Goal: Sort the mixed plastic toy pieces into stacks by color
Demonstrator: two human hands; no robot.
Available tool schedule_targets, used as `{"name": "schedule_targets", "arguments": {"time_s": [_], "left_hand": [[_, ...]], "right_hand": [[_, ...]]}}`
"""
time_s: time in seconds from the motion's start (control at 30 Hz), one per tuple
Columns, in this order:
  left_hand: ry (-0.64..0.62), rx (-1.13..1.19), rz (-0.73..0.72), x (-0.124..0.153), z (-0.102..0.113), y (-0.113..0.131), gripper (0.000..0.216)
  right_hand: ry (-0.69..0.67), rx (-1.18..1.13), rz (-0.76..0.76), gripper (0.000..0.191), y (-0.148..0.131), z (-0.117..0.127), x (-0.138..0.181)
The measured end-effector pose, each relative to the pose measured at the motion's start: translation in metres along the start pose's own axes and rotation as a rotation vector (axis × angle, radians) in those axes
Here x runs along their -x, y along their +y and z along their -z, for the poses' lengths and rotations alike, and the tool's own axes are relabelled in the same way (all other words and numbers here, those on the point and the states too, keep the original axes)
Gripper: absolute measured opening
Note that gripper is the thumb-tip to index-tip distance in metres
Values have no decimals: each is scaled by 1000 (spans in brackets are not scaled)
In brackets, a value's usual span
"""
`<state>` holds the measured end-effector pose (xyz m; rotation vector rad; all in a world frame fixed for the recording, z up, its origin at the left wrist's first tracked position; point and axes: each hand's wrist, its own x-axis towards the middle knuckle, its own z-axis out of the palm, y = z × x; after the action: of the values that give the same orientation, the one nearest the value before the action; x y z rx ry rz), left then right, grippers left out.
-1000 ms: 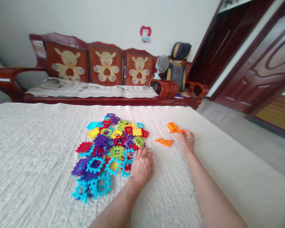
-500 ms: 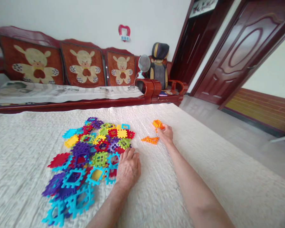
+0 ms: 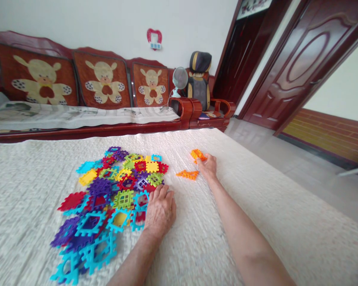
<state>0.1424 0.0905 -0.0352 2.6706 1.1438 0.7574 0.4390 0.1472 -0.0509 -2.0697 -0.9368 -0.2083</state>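
My right hand (image 3: 208,166) reaches to the far right part of the bed-like surface, its fingers closed on a small orange interlocking block piece (image 3: 197,154). Just nearer and to the left lies a second orange piece (image 3: 187,174), a notched triangle, apart from the hand. My left hand (image 3: 160,208) rests palm down at the right edge of a heap of toothed plastic building pieces, fingers stretched out over a red piece and beside a light-blue frame (image 3: 139,222). A lime-green window piece (image 3: 155,179) lies just beyond its fingertips. What is under the left palm is hidden.
The heap holds purple pieces (image 3: 100,186), yellow squares (image 3: 152,167) and light-blue frames (image 3: 92,223) on a white quilted cover (image 3: 203,238). Behind stand a wooden sofa (image 3: 131,128) with bear cushions, a small fan (image 3: 179,78) and an armchair (image 3: 223,106).
The whole view has shifted very slightly. Both hands and the pieces keep the same places on the cover.
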Motion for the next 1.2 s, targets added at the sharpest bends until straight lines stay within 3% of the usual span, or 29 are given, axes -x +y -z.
{"name": "schedule_targets", "arguments": {"time_s": [0.17, 0.37, 0.6, 0.77, 0.9, 0.97, 1.03, 1.1, 1.2], "left_hand": [[-6, -1, -4, 0, 1, 1, 26], [-15, 7, 0, 0, 2, 1, 26], [-36, 22, 20, 0, 6, 4, 26], [-35, 23, 18, 0, 5, 4, 27], [-50, 22, 26, -1, 6, 3, 27], [-55, 22, 27, -1, 7, 3, 27], [-55, 27, 18, -1, 7, 2, 27], [-51, 33, 8, -1, 7, 2, 26], [-42, 38, 0, -1, 7, 2, 26]], "right_hand": [[-64, 108, 53, 70, -5, 2, 5], [-57, 174, 95, 67, -11, 3, 5], [-109, 232, 34, 58, -18, 9, 3], [-95, 119, 48, 59, -18, 9, 1], [29, -132, 159, 42, -24, 24, 11], [-71, -238, 241, 32, -28, 38, 20], [-265, -286, 325, 29, -33, 51, 31], [-430, -273, 401, 33, -36, 62, 42], [-552, -202, 457, 41, -35, 67, 54]]}}
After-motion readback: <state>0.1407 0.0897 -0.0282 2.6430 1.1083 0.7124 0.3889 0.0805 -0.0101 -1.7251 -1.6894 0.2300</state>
